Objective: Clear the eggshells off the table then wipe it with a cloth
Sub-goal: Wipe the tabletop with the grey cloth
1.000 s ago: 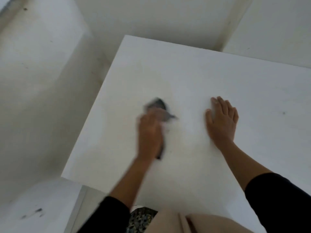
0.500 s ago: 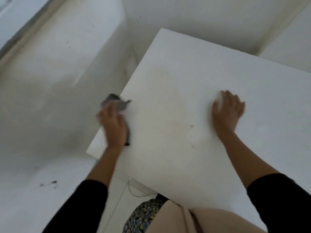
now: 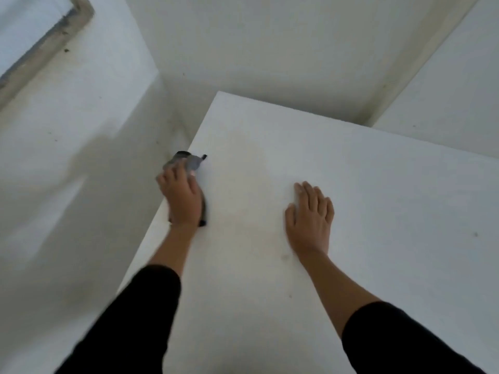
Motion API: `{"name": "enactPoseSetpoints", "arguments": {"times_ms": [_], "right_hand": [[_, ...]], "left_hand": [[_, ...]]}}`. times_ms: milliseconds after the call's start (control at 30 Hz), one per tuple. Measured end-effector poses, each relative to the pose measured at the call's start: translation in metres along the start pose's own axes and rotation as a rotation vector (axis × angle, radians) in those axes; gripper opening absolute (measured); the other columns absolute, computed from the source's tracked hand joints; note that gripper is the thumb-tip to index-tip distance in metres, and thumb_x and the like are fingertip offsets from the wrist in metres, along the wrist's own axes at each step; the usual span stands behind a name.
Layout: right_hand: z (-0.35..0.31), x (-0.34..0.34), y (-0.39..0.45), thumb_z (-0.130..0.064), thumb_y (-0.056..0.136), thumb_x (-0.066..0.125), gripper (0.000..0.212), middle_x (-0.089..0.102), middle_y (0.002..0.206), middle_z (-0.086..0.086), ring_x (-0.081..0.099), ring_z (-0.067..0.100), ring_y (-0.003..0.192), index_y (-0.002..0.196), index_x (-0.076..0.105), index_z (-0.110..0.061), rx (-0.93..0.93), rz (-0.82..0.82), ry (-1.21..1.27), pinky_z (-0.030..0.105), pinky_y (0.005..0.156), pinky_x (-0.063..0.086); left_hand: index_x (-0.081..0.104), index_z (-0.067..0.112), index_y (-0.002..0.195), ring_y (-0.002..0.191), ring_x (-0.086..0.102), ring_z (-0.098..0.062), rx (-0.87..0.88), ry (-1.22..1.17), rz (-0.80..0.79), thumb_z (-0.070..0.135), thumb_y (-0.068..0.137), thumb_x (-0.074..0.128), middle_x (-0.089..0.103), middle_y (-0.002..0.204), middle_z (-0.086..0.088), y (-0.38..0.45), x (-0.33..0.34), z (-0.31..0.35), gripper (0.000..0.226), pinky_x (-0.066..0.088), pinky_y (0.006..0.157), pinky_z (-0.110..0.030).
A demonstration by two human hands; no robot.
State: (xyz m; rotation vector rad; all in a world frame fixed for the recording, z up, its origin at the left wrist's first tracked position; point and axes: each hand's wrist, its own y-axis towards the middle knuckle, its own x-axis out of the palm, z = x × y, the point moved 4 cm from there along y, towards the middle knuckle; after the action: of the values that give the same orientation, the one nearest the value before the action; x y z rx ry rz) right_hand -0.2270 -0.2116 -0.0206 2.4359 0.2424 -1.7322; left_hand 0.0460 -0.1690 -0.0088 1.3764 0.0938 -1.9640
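Observation:
A white table (image 3: 364, 206) fills the right and lower part of the view. At its left edge my left hand (image 3: 180, 199) lies on a dark grey cloth (image 3: 190, 161), its fingers curled over the bunched cloth, which sticks out beyond the fingertips and under the wrist. My right hand (image 3: 310, 218) rests flat on the tabletop, fingers straight and together, holding nothing. A faint yellowish stain (image 3: 251, 168) runs across the top between the two hands. No eggshells are in view.
White floor (image 3: 81, 157) lies to the left of the table and a white wall (image 3: 270, 49) stands behind it. A grey ledge or frame (image 3: 46, 47) crosses the upper left corner. A small dark speck (image 3: 475, 234) marks the table at the right.
My left hand slid the cloth from the middle of the table to its left edge. The right hand stayed flat in place. The view shifted up and left.

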Motion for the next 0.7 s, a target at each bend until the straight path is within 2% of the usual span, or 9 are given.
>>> {"name": "enactPoseSetpoints", "arguments": {"times_ms": [67,100,167,200,267,367,467,600,700], "right_hand": [[0.0,0.0,0.001,-0.033,0.092,0.033,0.053,0.039,0.149,0.003,0.029,0.025,0.14,0.141,0.04,-0.017,0.005,0.011,-0.009,0.041,0.116,0.011],[0.0,0.0,0.002,-0.034,0.092,0.032,0.053,0.04,0.148,0.004,0.03,0.025,0.14,0.141,0.041,-0.017,0.003,0.013,-0.013,0.041,0.115,0.011],[0.0,0.0,0.002,-0.034,0.092,0.031,0.053,0.041,0.148,0.003,0.031,0.024,0.14,0.141,0.041,-0.018,-0.001,0.013,-0.024,0.041,0.115,0.012],[0.0,0.0,0.002,-0.033,0.091,0.032,0.053,0.041,0.148,0.003,0.032,0.023,0.139,0.141,0.041,-0.018,0.0,0.021,-0.024,0.041,0.115,0.013],[0.001,-0.001,0.003,-0.032,0.09,0.035,0.053,0.042,0.147,0.002,0.034,0.023,0.138,0.141,0.043,-0.018,0.006,0.039,-0.017,0.042,0.114,0.016],[0.0,0.003,0.005,-0.032,0.09,0.034,0.056,0.034,0.153,0.0,0.028,0.021,0.142,0.146,0.036,-0.021,0.003,0.012,-0.036,0.043,0.116,0.015],[0.001,0.006,0.006,-0.03,0.092,0.034,0.058,0.025,0.156,-0.001,0.02,0.019,0.145,0.148,0.029,-0.021,-0.006,-0.003,-0.035,0.044,0.117,0.015],[0.001,0.007,0.006,-0.031,0.093,0.03,0.059,0.018,0.158,-0.001,0.012,0.017,0.146,0.151,0.022,-0.022,0.001,-0.024,-0.044,0.044,0.117,0.01],[0.001,0.008,0.006,-0.031,0.093,0.028,0.059,0.016,0.159,-0.001,0.011,0.017,0.147,0.151,0.019,-0.023,0.004,-0.035,-0.056,0.044,0.117,0.01]], "left_hand": [[0.06,0.002,0.119,0.103,0.05,-0.038,0.198,-0.125,-0.077,0.017,0.089,0.043,0.058,0.121,-0.022,-0.011,0.023,0.064,0.038,0.033,0.092,-0.041],[0.059,0.008,0.124,0.108,0.049,-0.035,0.322,-0.154,-0.167,0.023,0.089,0.042,0.057,0.128,-0.016,-0.018,0.037,0.1,0.042,0.034,0.093,-0.039],[0.054,0.017,0.133,0.116,0.046,-0.029,0.506,-0.098,-0.32,0.035,0.088,0.039,0.051,0.138,-0.006,-0.021,0.064,0.149,0.05,0.038,0.09,-0.037],[0.051,0.018,0.135,0.117,0.045,-0.029,0.525,-0.063,-0.342,0.038,0.087,0.038,0.049,0.141,-0.004,-0.009,0.075,0.158,0.054,0.04,0.089,-0.038],[0.047,0.02,0.139,0.12,0.046,-0.033,0.455,0.01,-0.339,0.037,0.087,0.04,0.044,0.145,-0.006,0.032,0.093,0.155,0.055,0.04,0.089,-0.04],[0.037,0.02,0.144,0.129,0.035,-0.037,0.272,0.122,-0.296,0.032,0.092,0.046,0.032,0.152,-0.008,0.104,0.105,0.117,0.054,0.033,0.096,-0.044],[0.042,0.011,0.141,0.123,0.037,-0.043,0.058,0.158,-0.204,0.03,0.094,0.046,0.038,0.144,-0.02,0.152,0.097,0.062,0.051,0.03,0.099,-0.043],[0.054,-0.001,0.127,0.118,0.038,-0.041,-0.268,0.089,-0.146,0.033,0.096,0.042,0.049,0.128,-0.025,0.145,0.079,0.02,0.047,0.024,0.099,-0.039],[0.061,-0.002,0.118,0.113,0.042,-0.042,-0.374,0.001,-0.017,0.031,0.094,0.045,0.053,0.123,-0.024,0.104,0.057,0.015,0.044,0.026,0.094,-0.035]]}}
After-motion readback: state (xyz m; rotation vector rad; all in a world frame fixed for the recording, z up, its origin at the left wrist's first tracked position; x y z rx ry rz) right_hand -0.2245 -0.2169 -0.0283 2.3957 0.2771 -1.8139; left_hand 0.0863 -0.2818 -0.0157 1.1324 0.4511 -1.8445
